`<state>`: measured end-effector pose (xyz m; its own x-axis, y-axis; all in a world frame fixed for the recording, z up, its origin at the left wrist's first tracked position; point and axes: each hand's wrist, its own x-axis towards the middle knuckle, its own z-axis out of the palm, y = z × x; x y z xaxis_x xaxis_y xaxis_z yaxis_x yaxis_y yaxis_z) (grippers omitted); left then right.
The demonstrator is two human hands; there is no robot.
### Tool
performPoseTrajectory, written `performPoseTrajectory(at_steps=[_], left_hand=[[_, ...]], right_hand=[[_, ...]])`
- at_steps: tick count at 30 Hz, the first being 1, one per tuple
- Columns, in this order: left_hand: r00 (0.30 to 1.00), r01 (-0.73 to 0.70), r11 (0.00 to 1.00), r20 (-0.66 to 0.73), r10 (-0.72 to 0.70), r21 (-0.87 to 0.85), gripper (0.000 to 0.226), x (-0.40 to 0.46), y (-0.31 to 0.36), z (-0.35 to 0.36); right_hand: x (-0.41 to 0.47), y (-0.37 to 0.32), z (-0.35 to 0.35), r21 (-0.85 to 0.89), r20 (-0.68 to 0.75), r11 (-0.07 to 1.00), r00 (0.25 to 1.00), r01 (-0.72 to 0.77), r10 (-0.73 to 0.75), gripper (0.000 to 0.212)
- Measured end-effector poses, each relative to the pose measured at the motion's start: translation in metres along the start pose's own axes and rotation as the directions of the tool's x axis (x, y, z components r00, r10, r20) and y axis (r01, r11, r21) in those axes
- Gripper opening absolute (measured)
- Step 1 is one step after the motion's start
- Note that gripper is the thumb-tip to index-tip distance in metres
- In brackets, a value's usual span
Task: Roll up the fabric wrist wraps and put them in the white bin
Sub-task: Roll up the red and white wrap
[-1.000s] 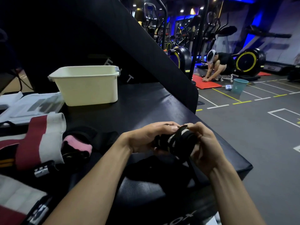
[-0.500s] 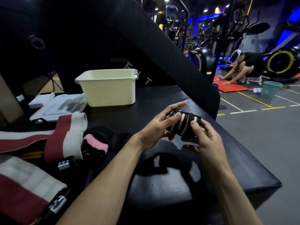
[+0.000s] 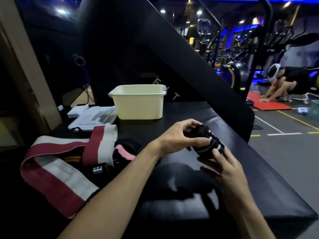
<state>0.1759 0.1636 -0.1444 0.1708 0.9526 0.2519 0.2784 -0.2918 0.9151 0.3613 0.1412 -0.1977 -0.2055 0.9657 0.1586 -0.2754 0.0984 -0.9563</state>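
Note:
A rolled black wrist wrap with white stripes [image 3: 206, 144] is held a little above the black padded surface [image 3: 259, 178]. My left hand [image 3: 179, 138] grips its near-left end with thumb and curled fingers. My right hand [image 3: 224, 167] holds it from below and the right, fingertips on the roll. The white bin [image 3: 138, 102] stands further back, to the left of my hands. A long red-and-white wrap [image 3: 57, 171] lies unrolled at the left, with a black-and-pink wrap [image 3: 125, 150] beside it.
A slanted black pad [image 3: 181, 54] rises behind the bin. White foam packaging [image 3: 89, 116] lies left of the bin. At the right the surface ends above the gym floor, where a person [image 3: 283, 83] crouches on a red mat [image 3: 269, 105] near a teal bucket [image 3: 315, 109].
The view has shifted, so the bin and my hands sit further right in the picture. Both hands still hold the roll, and my left fingers have curled more over its end.

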Motion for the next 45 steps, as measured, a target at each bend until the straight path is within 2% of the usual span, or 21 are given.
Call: performPoseTrajectory(at_steps=[2, 4, 6, 8, 10, 12, 17, 21, 23, 25, 29, 32, 34, 36, 37, 40, 45], left_hand=[[1.000, 0.013, 0.992, -0.016, -0.011, 0.125, 0.045, -0.001, 0.010, -0.026], [0.993, 0.021, 0.950, -0.114, 0.016, 0.313, 0.047, 0.003, 0.019, -0.060], [0.964, 0.126, 0.836, -0.264, 0.023, 0.534, 0.051, 0.006, 0.024, -0.100], [0.924, 0.301, 0.693, -0.381, -0.040, 0.655, 0.051, 0.009, 0.020, -0.143], [0.878, 0.444, 0.551, -0.465, -0.111, 0.707, 0.053, 0.010, 0.007, -0.181], [0.846, 0.514, 0.466, -0.516, -0.136, 0.720, 0.053, 0.013, -0.011, -0.208], [0.789, 0.593, 0.447, -0.595, -0.154, 0.670, 0.051, 0.028, -0.052, -0.230], [0.808, 0.589, 0.320, -0.532, -0.253, 0.742, 0.063, 0.034, -0.074, -0.222], [0.806, 0.589, 0.313, -0.517, -0.288, 0.745, 0.079, 0.028, -0.070, -0.220], [0.821, 0.570, 0.346, -0.511, -0.254, 0.745, 0.081, 0.016, -0.049, -0.217], [0.870, 0.487, 0.497, -0.449, -0.204, 0.718, 0.034, -0.041, 0.018, -0.210], [0.876, 0.480, 0.454, -0.440, -0.199, 0.750, 0.017, -0.102, 0.048, -0.203], [0.845, 0.532, 0.351, -0.459, -0.273, 0.771, 0.025, -0.140, 0.052, -0.196], [0.776, 0.608, 0.219, -0.511, -0.370, 0.763, 0.044, -0.166, 0.044, -0.184], [0.745, 0.642, 0.208, -0.537, -0.395, 0.738, 0.051, -0.175, 0.037, -0.178], [0.693, 0.720, 0.304, -0.616, -0.375, 0.624, 0.063, -0.187, 0.018, -0.164], [0.631, 0.767, 0.446, -0.668, -0.394, 0.462, 0.063, -0.190, 0.002, -0.150]], right_hand=[[0.003, 0.013, 0.011, -0.074, -0.002, 0.997, 1.000, 0.003, -0.003, 0.037], [0.010, 0.023, 0.023, -0.240, -0.020, 0.970, 0.999, 0.024, -0.029, 0.049], [0.017, 0.026, 0.037, -0.495, 0.054, 0.865, 0.996, 0.088, -0.070, 0.049], [0.022, 0.026, 0.051, -0.569, 0.148, 0.802, 0.982, 0.183, -0.119, 0.043], [0.026, 0.027, 0.064, -0.620, 0.249, 0.737, 0.958, 0.270, -0.142, 0.040], [0.030, 0.032, 0.074, -0.655, 0.343, 0.680, 0.931, 0.331, -0.123, 0.040], [0.040, 0.035, 0.083, -0.651, 0.405, 0.672, 0.910, 0.354, -0.086, 0.038], [0.044, 0.040, 0.080, -0.699, 0.441, 0.611, 0.896, 0.371, -0.040, 0.041], [0.044, 0.044, 0.077, -0.710, 0.476, 0.582, 0.879, 0.396, -0.018, 0.042], [0.043, 0.050, 0.074, -0.723, 0.513, 0.539, 0.859, 0.433, -0.002, 0.046], [0.036, 0.056, 0.072, -0.755, 0.517, 0.477, 0.856, 0.450, 0.010, 0.060], [0.029, 0.058, 0.075, -0.777, 0.486, 0.441, 0.873, 0.448, -0.031, 0.066], [0.025, 0.058, 0.077, -0.797, 0.470, 0.413, 0.882, 0.440, -0.034, 0.066], [0.022, 0.058, 0.079, -0.815, 0.468, 0.369, 0.883, 0.447, -0.037, 0.066], [0.020, 0.057, 0.080, -0.822, 0.463, 0.355, 0.885, 0.445, -0.036, 0.066], [0.012, 0.052, 0.081, -0.834, 0.454, 0.332, 0.890, 0.441, -0.043, 0.065], [-0.010, 0.048, 0.081, -0.828, 0.484, 0.311, 0.875, 0.466, -0.022, 0.061]])
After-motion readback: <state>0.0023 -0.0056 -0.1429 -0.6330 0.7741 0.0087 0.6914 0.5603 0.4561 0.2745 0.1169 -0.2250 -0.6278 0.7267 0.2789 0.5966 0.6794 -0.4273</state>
